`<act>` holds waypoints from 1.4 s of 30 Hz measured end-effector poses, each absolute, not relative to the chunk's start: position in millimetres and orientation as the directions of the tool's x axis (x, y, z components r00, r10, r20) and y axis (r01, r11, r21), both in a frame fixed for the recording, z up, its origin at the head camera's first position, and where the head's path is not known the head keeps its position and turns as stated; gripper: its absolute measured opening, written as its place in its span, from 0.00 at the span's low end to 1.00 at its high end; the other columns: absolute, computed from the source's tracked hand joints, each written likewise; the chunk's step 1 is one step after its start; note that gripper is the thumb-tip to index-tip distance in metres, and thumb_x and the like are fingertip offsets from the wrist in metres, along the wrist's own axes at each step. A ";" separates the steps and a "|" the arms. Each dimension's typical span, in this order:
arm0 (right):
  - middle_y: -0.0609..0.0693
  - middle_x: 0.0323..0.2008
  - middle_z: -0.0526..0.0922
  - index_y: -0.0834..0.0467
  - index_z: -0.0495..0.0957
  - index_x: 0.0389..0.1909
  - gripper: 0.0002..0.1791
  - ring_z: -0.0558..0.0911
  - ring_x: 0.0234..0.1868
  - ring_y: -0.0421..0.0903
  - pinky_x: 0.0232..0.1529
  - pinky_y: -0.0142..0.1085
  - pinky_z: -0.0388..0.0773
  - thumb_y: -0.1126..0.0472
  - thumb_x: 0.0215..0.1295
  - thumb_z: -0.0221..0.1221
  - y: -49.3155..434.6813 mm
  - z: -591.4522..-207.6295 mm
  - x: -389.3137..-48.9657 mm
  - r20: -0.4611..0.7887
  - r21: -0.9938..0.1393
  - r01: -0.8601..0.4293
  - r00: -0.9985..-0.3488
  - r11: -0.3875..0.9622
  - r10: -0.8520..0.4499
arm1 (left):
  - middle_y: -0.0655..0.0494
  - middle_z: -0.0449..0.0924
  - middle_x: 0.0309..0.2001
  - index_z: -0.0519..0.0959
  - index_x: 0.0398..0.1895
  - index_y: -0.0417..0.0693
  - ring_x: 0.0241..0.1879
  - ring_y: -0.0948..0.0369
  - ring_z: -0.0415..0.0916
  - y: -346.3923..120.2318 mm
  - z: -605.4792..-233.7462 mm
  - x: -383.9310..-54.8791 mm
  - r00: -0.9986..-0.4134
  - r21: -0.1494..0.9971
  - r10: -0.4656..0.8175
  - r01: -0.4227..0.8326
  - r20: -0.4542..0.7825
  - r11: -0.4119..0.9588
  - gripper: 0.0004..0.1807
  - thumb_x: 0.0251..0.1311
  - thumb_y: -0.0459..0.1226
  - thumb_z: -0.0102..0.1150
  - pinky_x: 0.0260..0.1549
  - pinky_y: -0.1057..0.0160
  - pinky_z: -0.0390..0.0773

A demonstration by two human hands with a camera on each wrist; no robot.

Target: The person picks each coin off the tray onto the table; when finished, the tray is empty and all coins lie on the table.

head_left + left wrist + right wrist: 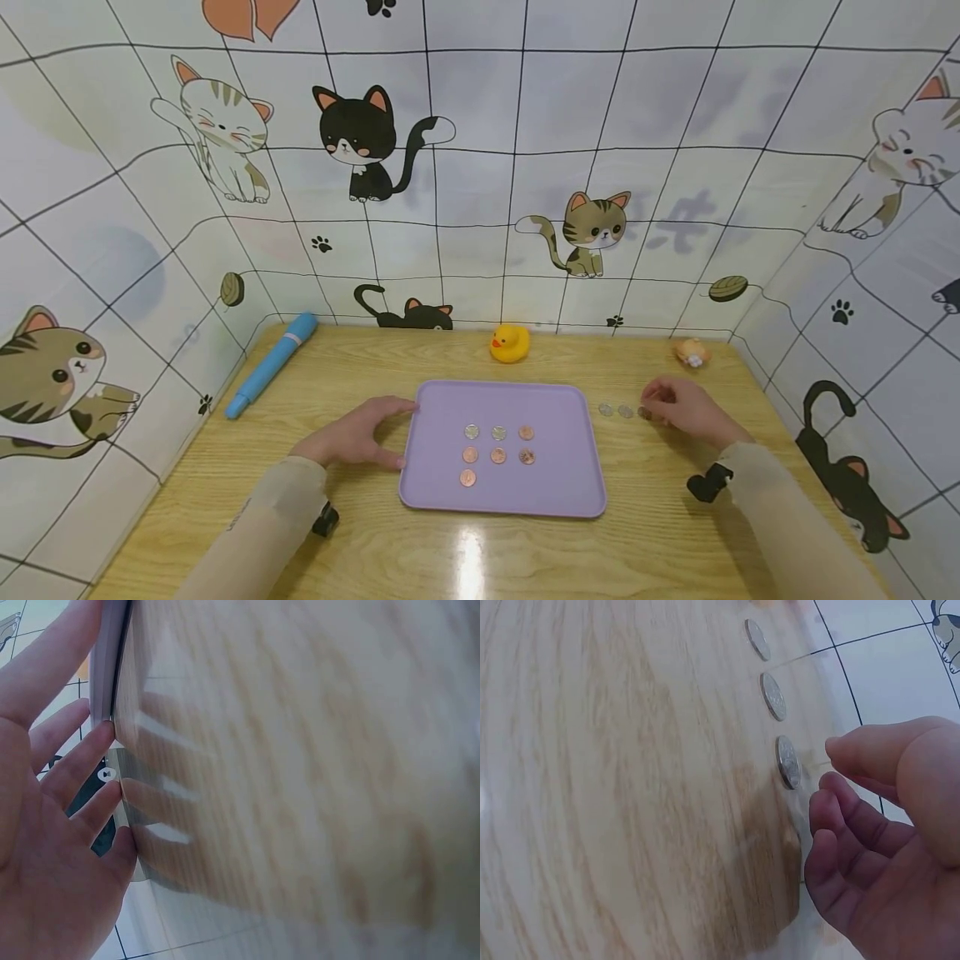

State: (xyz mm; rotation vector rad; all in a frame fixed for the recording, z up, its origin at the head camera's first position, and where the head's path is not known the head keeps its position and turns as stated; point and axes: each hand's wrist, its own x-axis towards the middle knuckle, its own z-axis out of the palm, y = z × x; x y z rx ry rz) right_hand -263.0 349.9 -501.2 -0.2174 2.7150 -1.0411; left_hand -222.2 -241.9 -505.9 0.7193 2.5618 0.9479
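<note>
Hands (pixel 363 432) (pixel 690 408) flank tray (pixel 540 490) — coins (pixel 787 761) (small, blurred) unreadable.

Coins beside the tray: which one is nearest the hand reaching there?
The rightmost coin of the three in the head view, close by the right hand. The other two coins lie farther left, nearer the tray.
</note>
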 end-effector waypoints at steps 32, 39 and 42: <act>0.47 0.38 0.87 0.60 0.84 0.45 0.05 0.81 0.38 0.41 0.41 0.35 0.81 0.66 0.72 0.64 241.8 -476.7 -265.1 0.008 -0.662 -0.421 -0.831 0.620 -0.555 | 0.42 0.64 0.78 0.68 0.78 0.48 0.78 0.37 0.57 -241.6 -510.8 -223.4 -0.807 0.692 0.582 0.368 -0.094 0.622 0.52 0.50 0.51 0.83 0.76 0.31 0.54; 0.45 0.38 0.87 0.60 0.85 0.45 0.05 0.80 0.37 0.41 0.41 0.35 0.81 0.66 0.70 0.65 219.1 -475.1 -267.2 -0.006 -0.667 -0.461 -0.782 0.586 -0.623 | 0.42 0.65 0.77 0.69 0.78 0.48 0.77 0.38 0.57 -242.4 -509.2 -223.0 -0.810 0.688 0.580 0.372 -0.088 0.623 0.52 0.51 0.51 0.83 0.76 0.31 0.54; 0.44 0.38 0.87 0.59 0.86 0.44 0.05 0.81 0.38 0.41 0.42 0.34 0.82 0.66 0.70 0.66 211.0 -474.9 -267.1 -0.026 -0.656 -0.476 -0.762 0.586 -0.648 | 0.42 0.65 0.77 0.69 0.78 0.48 0.77 0.38 0.57 -243.0 -508.3 -223.1 -0.812 0.687 0.577 0.370 -0.089 0.626 0.52 0.50 0.51 0.83 0.76 0.31 0.54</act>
